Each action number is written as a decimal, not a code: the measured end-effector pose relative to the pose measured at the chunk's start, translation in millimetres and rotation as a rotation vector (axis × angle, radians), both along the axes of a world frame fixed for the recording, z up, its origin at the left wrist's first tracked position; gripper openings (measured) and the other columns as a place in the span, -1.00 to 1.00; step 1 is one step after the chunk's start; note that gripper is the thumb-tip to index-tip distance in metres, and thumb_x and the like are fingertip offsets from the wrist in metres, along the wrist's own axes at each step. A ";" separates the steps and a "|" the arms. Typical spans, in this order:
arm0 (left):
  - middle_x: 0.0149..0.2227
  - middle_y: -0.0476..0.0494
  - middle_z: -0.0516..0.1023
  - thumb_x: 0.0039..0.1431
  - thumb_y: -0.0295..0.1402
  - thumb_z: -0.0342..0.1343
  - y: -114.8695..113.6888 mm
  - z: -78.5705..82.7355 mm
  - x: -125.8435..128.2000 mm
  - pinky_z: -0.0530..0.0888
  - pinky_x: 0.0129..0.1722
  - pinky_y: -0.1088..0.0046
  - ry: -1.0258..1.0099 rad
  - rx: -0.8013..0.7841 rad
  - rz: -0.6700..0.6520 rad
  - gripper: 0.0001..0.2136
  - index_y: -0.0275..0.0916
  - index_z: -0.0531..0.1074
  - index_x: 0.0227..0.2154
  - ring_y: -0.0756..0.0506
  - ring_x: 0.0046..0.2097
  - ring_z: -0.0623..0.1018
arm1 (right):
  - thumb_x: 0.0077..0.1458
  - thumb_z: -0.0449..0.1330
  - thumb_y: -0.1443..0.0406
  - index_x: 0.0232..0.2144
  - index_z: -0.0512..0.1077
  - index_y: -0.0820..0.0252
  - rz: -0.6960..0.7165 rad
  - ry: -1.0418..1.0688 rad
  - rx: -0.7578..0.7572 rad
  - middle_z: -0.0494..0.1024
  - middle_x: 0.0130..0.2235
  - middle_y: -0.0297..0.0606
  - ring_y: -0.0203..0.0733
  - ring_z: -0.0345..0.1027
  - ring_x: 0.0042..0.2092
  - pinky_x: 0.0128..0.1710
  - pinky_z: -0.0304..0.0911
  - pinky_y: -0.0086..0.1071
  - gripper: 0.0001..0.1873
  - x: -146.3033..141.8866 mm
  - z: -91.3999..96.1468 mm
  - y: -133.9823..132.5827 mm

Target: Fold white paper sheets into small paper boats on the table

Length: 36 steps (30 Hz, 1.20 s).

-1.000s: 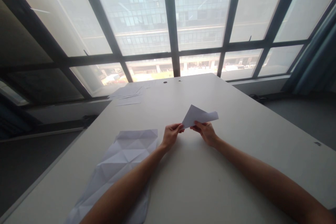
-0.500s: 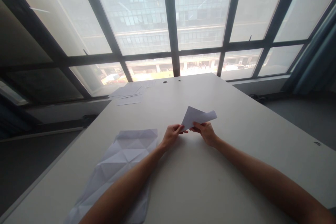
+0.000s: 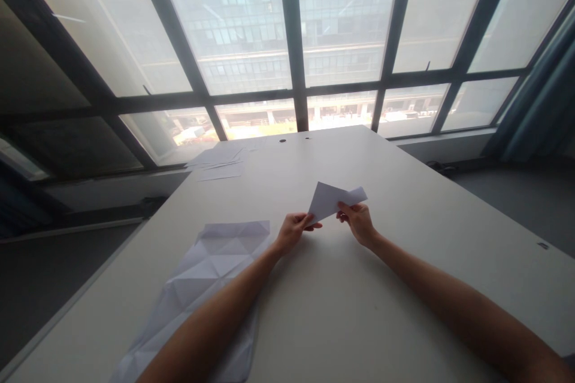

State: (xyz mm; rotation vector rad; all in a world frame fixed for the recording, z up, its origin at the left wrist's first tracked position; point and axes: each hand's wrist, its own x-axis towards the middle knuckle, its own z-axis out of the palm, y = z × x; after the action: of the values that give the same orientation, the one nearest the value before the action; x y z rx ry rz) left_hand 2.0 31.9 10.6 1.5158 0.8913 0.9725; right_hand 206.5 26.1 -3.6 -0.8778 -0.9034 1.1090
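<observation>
My right hand [image 3: 358, 222] has shifted outward along the folded paper [image 3: 326, 200], pinching near its narrow end while my left hand [image 3: 291, 232] grips its near corner above the counter [image 3: 314, 305], exposing, I judge, more edge for folding.

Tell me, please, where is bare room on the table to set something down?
Bare tabletop lies between the forearms, beyond the folded paper, and right of the right hand. Left is crowded: creased sheet partly under the left forearm, loose papers farther away.
</observation>
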 end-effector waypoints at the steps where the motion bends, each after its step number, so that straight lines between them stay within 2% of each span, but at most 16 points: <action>1: -0.33 -0.33 0.65 0.12 0.05 0.13 0.3 -0.5 0.0 0.52 -0.25 0.30 -0.014 -0.017 -0.009 -0.50 -0.37 0.59 -0.24 -0.21 -0.28 0.63 | -0.17 0.43 0.10 -0.65 0.47 0.26 -0.004 0.017 -0.014 0.48 -0.64 -0.25 -0.28 0.29 -0.59 -0.58 0.19 -0.36 -0.64 0.4 0.5 -0.1; 6: -0.28 -0.42 0.64 0.16 0.16 0.00 5.3 -4.8 -1.1 0.52 -0.20 0.23 -0.163 -0.132 0.028 -0.35 -0.46 0.55 -0.20 -0.27 -0.21 0.63 | -0.25 0.47 0.12 -0.59 0.51 0.26 -0.015 0.110 -0.064 0.52 -0.58 -0.23 -0.21 0.38 -0.54 -0.49 0.33 -0.29 -0.66 -3.9 2.1 -2.4; 9: -0.14 -0.43 0.61 0.17 0.19 -0.06 6.2 -4.6 -0.9 0.48 -0.08 0.17 -0.331 -0.214 -0.010 -0.33 -0.39 0.51 -0.10 -0.30 -0.07 0.60 | -0.23 0.47 0.14 -0.52 0.53 0.25 -0.025 0.177 -0.062 0.56 -0.52 -0.24 -0.19 0.42 -0.49 -0.40 0.40 -0.27 -0.68 -5.4 1.9 -1.7; 12: 0.05 -0.36 0.51 0.14 0.04 0.15 1.4 -1.5 2.2 0.40 0.07 0.16 -0.463 -0.256 -0.090 -0.52 -0.25 0.48 -0.06 -0.29 0.07 0.51 | -0.21 0.46 0.18 -0.44 0.54 0.20 -0.039 0.252 -0.032 0.59 -0.45 -0.29 -0.21 0.45 -0.45 -0.29 0.44 -0.26 -0.71 -6.5 2.1 -0.5; 14: 0.13 -0.32 0.44 0.09 -0.07 0.26 -4.2 0.0 6.0 0.37 0.09 0.18 -0.469 -0.275 -0.144 -0.60 -0.21 0.48 -0.10 -0.27 0.10 0.49 | -0.20 0.46 0.18 -0.42 0.53 0.18 -0.036 0.270 -0.018 0.59 -0.42 -0.31 -0.21 0.46 -0.43 -0.25 0.45 -0.24 -0.71 -9.4 3.0 -0.9; 16: 0.15 -0.32 0.41 0.08 -0.11 0.28 -9.9 -0.7 10.8 0.38 0.07 0.22 -0.423 -0.302 -0.189 -0.62 -0.21 0.48 -0.10 -0.25 0.08 0.50 | -0.19 0.46 0.17 -0.42 0.53 0.18 -0.015 0.267 -0.015 0.60 -0.39 -0.29 -0.19 0.47 -0.40 -0.23 0.45 -0.23 -0.71 -15.2 4.1 -3.4; 18: 0.13 -0.33 0.43 0.10 -0.13 0.27 -14.0 -4.2 15.6 0.41 0.01 0.26 -0.382 -0.320 -0.177 -0.63 -0.22 0.50 -0.09 -0.23 0.04 0.52 | -0.17 0.44 0.17 -0.39 0.53 0.18 0.028 0.247 -0.012 0.60 -0.36 -0.26 -0.17 0.48 -0.37 -0.24 0.44 -0.23 -0.71 -23.7 5.4 -7.8; 20: 0.05 -0.32 0.50 0.11 -0.13 0.25 -15.3 -9.7 18.8 0.43 -0.03 0.29 -0.394 -0.322 -0.093 -0.66 -0.25 0.52 -0.14 -0.20 0.01 0.53 | -0.14 0.42 0.17 -0.34 0.53 0.17 0.066 0.188 -0.001 0.60 -0.35 -0.26 -0.18 0.46 -0.40 -0.34 0.41 -0.27 -0.70 -32.5 6.6 -13.4; 23: -0.06 -0.24 0.55 0.12 -0.13 0.24 -12.0 -16.8 18.1 0.45 -0.07 0.33 -0.448 -0.298 0.028 -0.71 -0.22 0.53 -0.20 -0.14 -0.06 0.55 | -0.10 0.39 0.18 -0.40 0.52 0.18 0.118 0.052 0.017 0.54 -0.48 -0.32 -0.28 0.34 -0.51 -0.52 0.27 -0.39 -0.77 -39.7 8.2 -19.6; 26: -0.15 -0.19 0.58 0.10 -0.14 0.25 -6.2 -18.3 12.1 0.47 -0.13 0.39 -0.509 -0.292 0.061 -0.75 -0.22 0.54 -0.28 -0.09 -0.15 0.56 | -0.12 0.39 0.23 -0.40 0.52 0.20 0.315 -0.006 0.014 0.55 -0.43 -0.29 -0.30 0.33 -0.47 -0.53 0.23 -0.44 -0.78 -33.4 9.2 -18.7; 28: -0.26 -0.16 0.59 0.07 -0.16 0.29 -3.1 -17.2 8.4 0.48 -0.19 0.45 -0.548 -0.306 0.118 -0.76 -0.25 0.54 -0.35 -0.06 -0.23 0.57 | -0.13 0.40 0.25 -0.35 0.52 0.23 0.442 0.013 -0.016 0.58 -0.31 -0.21 -0.26 0.39 -0.39 -0.47 0.28 -0.44 -0.75 -23.0 8.7 -13.8; 31: -0.40 -0.14 0.58 -0.02 -0.18 0.35 -0.8 -15.8 6.5 0.49 -0.23 0.50 -0.548 -0.346 0.218 -0.73 -0.32 0.54 -0.45 -0.02 -0.33 0.56 | -0.05 0.36 0.17 -0.25 0.52 0.20 0.452 0.152 -0.096 0.58 -0.30 -0.22 -0.25 0.45 -0.38 -0.45 0.32 -0.44 -0.69 -6.7 6.1 -4.5; 34: -0.42 -0.15 0.58 -0.09 -0.21 0.40 0.1 -16.2 8.0 0.50 -0.19 0.49 -0.557 -0.364 0.244 -0.71 -0.37 0.55 -0.47 -0.03 -0.33 0.57 | 0.08 0.27 0.03 -0.22 0.51 0.21 0.492 0.243 -0.132 0.56 -0.34 -0.24 -0.28 0.45 -0.40 -0.47 0.31 -0.48 -0.62 2.6 4.1 0.6; 36: -0.39 -0.17 0.59 -0.09 -0.23 0.40 0.5 -17.1 9.1 0.51 -0.14 0.46 -0.583 -0.354 0.242 -0.71 -0.39 0.55 -0.46 -0.04 -0.32 0.58 | 0.08 0.28 0.02 -0.25 0.52 0.22 0.524 0.248 -0.111 0.56 -0.35 -0.25 -0.28 0.45 -0.37 -0.44 0.32 -0.49 -0.62 4.5 4.5 0.0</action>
State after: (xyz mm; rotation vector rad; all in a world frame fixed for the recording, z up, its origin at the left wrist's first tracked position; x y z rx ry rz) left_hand 11.2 32.4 -6.4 0.7704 0.7740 1.2673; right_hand 211.1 26.1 0.9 -0.5838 -0.8921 1.6936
